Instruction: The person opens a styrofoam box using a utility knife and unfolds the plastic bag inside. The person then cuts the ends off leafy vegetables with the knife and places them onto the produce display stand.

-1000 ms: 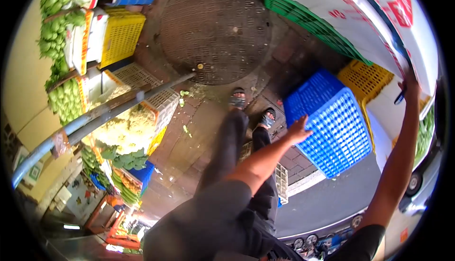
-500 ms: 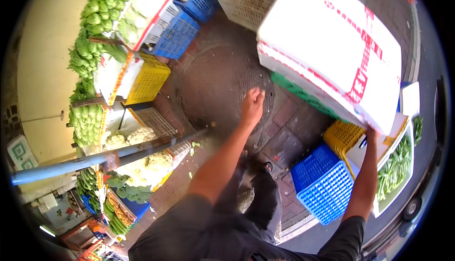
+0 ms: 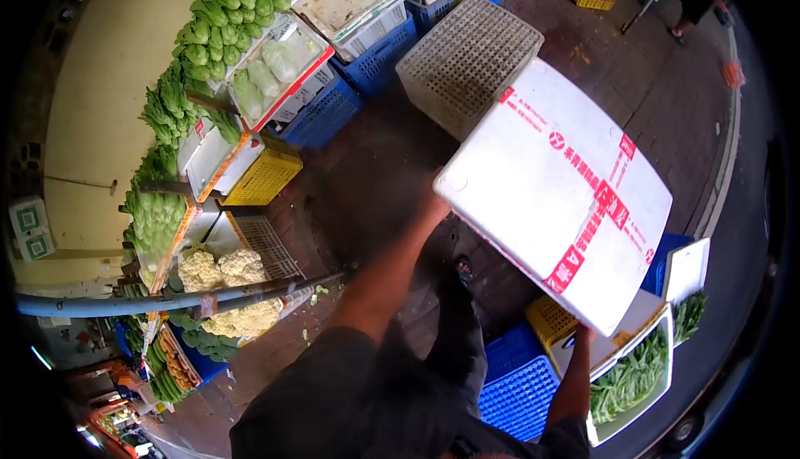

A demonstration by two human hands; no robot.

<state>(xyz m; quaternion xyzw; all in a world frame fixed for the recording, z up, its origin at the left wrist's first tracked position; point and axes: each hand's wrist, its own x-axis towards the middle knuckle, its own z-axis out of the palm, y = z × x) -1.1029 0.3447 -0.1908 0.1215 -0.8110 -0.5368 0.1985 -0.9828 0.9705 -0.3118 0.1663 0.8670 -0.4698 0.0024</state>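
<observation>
Big white box (image 3: 558, 200) with red tape lies aslant in front of person, between two hands. Left hand (image 3: 435, 198) touches box at left corner; fingers hidden, cannot tell if spread or pinching. Right hand (image 3: 586, 333) touches box at bottom corner; fingers tucked out of sight, cannot tell how they grip. Grey crate (image 3: 471, 55) just past top end of box. Blue crate (image 3: 518, 401) and yellow crate (image 3: 548, 319) near right hand. Leafy greens (image 3: 637, 380) beside right arm. Cauliflowers (image 3: 242, 269) well left of box.
</observation>
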